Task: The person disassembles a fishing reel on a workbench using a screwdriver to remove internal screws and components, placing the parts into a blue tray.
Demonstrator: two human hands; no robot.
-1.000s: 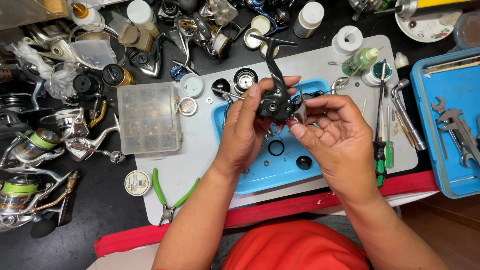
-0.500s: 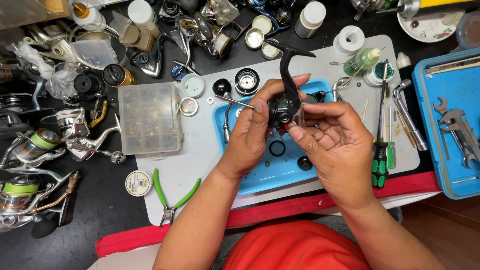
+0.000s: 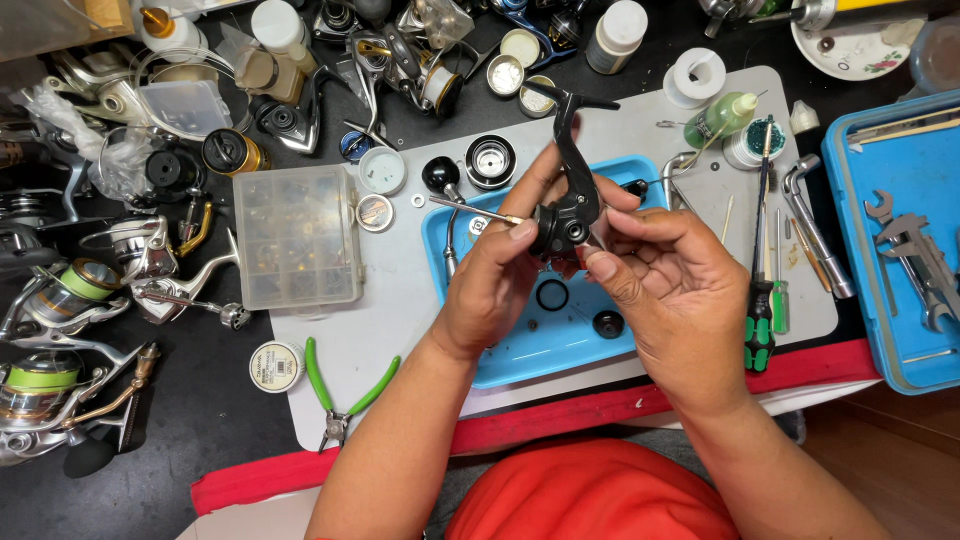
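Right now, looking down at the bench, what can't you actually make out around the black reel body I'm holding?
Head view only:
- Black reel body: its lower half is hidden by the left hand and right hand.
- Blue tray: its middle is covered by both hands.
- Clear compartment box: contents too small to identify.
- Blue toolbox: cut off by the right edge.
- Spinning reels: cut off at the left edge.

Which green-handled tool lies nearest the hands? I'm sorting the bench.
The green-and-black screwdriver, right beside the right hand; the green pliers lie farther off, left of the left forearm.

- Blue trays: two [image 3: 470,240] [image 3: 860,200]
- Green-handled pliers: one [image 3: 340,385]
- Clear compartment boxes: one [image 3: 295,235]
- White bottles: two [image 3: 615,35] [image 3: 280,30]
- Hands: two [image 3: 500,280] [image 3: 680,290]
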